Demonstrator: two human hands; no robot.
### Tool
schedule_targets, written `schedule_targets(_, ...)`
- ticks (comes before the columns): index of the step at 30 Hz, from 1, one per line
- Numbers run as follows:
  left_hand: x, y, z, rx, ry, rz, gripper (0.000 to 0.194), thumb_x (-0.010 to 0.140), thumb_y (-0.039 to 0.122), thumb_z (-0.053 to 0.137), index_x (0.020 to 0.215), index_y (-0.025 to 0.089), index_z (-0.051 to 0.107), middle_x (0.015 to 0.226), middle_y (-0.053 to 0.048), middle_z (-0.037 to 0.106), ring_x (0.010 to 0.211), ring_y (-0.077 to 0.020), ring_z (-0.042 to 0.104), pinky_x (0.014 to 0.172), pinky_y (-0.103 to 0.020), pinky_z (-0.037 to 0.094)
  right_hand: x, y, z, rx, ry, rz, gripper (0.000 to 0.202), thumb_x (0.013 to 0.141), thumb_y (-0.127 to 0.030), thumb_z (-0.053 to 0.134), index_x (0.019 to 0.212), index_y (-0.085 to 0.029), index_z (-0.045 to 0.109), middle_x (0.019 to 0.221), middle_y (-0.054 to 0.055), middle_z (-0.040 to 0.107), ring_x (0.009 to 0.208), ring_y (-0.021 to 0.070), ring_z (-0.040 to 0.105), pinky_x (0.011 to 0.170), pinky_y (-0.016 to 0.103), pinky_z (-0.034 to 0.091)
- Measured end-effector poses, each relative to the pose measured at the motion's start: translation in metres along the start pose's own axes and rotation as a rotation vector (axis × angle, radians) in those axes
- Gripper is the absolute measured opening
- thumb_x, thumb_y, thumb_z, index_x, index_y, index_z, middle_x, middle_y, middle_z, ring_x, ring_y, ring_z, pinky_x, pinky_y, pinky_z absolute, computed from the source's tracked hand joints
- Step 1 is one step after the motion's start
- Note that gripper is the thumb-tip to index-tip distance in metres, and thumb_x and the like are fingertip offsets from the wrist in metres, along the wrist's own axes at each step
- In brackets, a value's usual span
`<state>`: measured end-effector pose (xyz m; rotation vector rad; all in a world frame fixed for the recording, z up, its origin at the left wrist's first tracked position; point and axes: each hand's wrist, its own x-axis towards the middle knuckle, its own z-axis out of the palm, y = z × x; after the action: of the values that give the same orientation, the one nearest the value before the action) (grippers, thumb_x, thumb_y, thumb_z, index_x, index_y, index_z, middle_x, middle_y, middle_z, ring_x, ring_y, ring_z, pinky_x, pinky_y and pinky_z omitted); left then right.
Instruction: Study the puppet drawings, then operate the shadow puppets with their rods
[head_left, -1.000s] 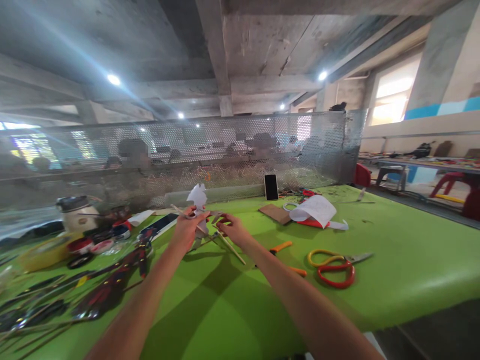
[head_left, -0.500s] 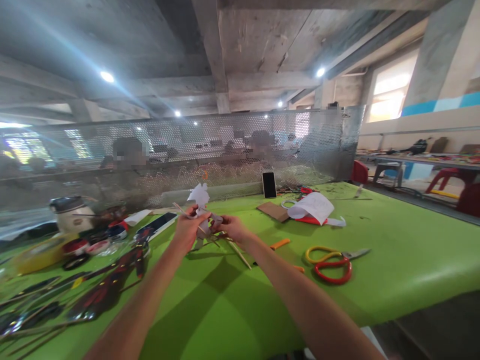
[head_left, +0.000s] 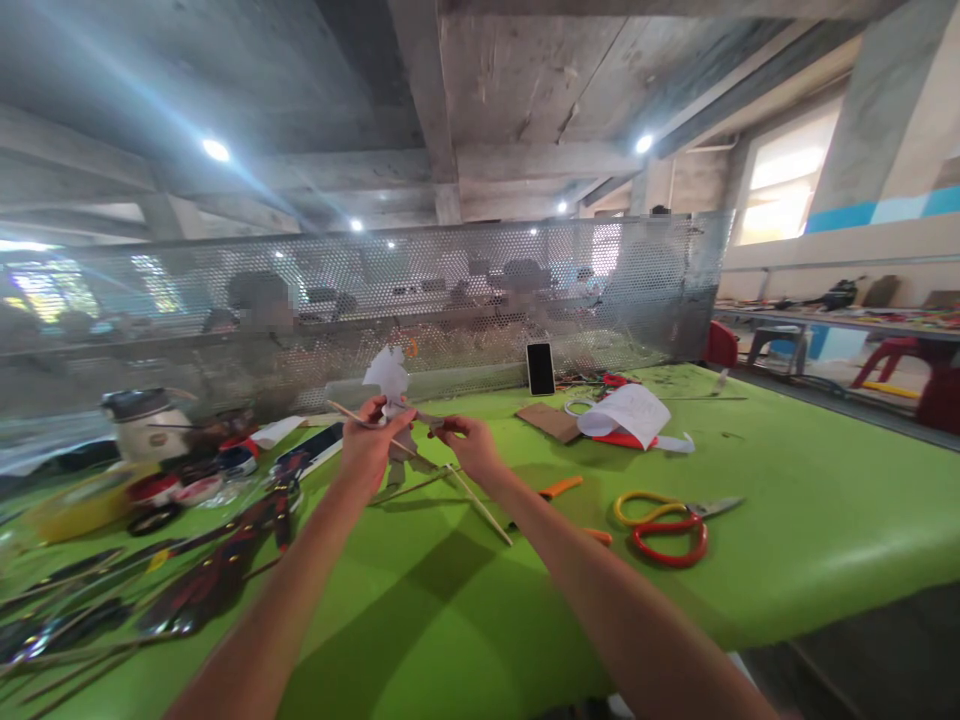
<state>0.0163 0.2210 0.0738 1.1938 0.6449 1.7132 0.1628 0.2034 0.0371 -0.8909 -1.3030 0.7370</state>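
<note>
- Left hand [head_left: 365,455], just left of frame center: fingers curled nearly closed, holding a white paper cutout [head_left: 387,370] and a thin wooden stick [head_left: 345,411].
- Cutout stood upright around frame center-left, jagged top above the fingers, lower part hanging below the hand.
- Stick ran at a slant, one end poking out left of the hand.
- Right hand [head_left: 471,448], frame center: thumb and fingertips pinched together on the end of a grayish paper strip [head_left: 421,415] reaching from the left hand. Couldn't tell if strip and cutout were one piece.
- Below the right hand, a pale stick [head_left: 481,508] lay slanted on the green tabletop [head_left: 795,540].
- Right of center, lower: scissors [head_left: 670,560], one yellow and one red handle, blades apart; orange-handled tool [head_left: 562,488] partly behind the right forearm.
- Right of center, middle: curled white sheet [head_left: 630,412], brown cardboard [head_left: 549,422] beside it, dark-screened phone [head_left: 540,369] propped upright behind.
- Left side: white jug [head_left: 146,428] with dark lid, yellow tape roll [head_left: 94,505], blurred tools in lower left.
- Perforated metal screen [head_left: 435,290] across the middle.
</note>
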Motion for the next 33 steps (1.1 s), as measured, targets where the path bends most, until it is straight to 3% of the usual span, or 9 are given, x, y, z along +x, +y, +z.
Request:
schedule_targets(10,0.004,0.025,0.001,-0.031,0.061,0.118,0.044,0.051,0.026,0.088,0.086,0.017,0.065,0.077,0.001,0.068,0.060,-0.0110,0.062,0.062,-0.025,0.052,0.006,-0.043,0.004,-0.053,-0.010,-0.212,0.016,0.078,-0.030,0.066,0.085,-0.017,0.071,0.078,0.004,0.071,0.069,0.0140,0.065,0.068,0.026,0.051)
schedule_targets(16,0.007,0.029,-0.002,0.094,0.084,0.264,0.037,0.054,0.024,0.086,0.085,0.015,0.066,0.078,0.000,0.069,0.063,-0.0111,0.062,0.062,-0.024,0.050,0.001,-0.057,0.000,-0.059,-0.033,-0.089,0.017,0.079,-0.033,0.065,0.081,-0.016,0.066,0.053,-0.003,0.056,0.048,0.0104,0.054,0.050,0.022,0.044)
schedule_targets(21,0.005,0.031,-0.002,0.307,0.041,0.359,0.031,0.058,0.023,0.084,0.081,0.014,0.066,0.071,0.001,0.067,0.058,-0.0092,0.057,0.054,-0.021,0.044,0.000,-0.060,-0.010,-0.125,-0.036,0.002,0.018,0.075,-0.033,0.068,0.078,-0.016,0.063,0.052,-0.005,0.053,0.039,0.0076,0.046,0.039,0.020,0.034)
schedule_targets(26,0.005,0.031,-0.003,0.114,0.069,0.209,0.045,0.056,0.026,0.085,0.096,0.016,0.067,0.082,-0.002,0.071,0.070,-0.0146,0.066,0.065,-0.024,0.051,-0.002,-0.059,-0.008,-0.097,-0.076,-0.018,0.021,0.078,-0.038,0.062,0.084,-0.017,0.061,0.059,-0.004,0.057,0.036,0.0061,0.043,0.036,0.020,0.031)
schedule_targets(29,0.006,0.029,-0.006,0.046,0.064,0.102,0.051,0.059,0.031,0.084,0.105,0.019,0.067,0.085,-0.003,0.072,0.071,-0.0149,0.068,0.059,-0.022,0.049,-0.002,-0.056,-0.008,-0.103,-0.049,-0.051,0.024,0.079,-0.040,0.060,0.087,-0.017,0.060,0.060,-0.004,0.058,0.037,0.0062,0.040,0.037,0.020,0.031)
schedule_targets(33,0.008,0.021,-0.009,-0.004,-0.059,-0.018,0.047,0.063,0.040,0.082,0.103,0.020,0.067,0.082,-0.003,0.073,0.072,-0.0169,0.070,0.055,-0.020,0.047,0.000,-0.050,-0.011,-0.186,0.070,-0.186,0.025,0.082,-0.042,0.057,0.088,-0.018,0.060,0.064,-0.001,0.057,0.050,0.0098,0.050,0.048,0.021,0.040)
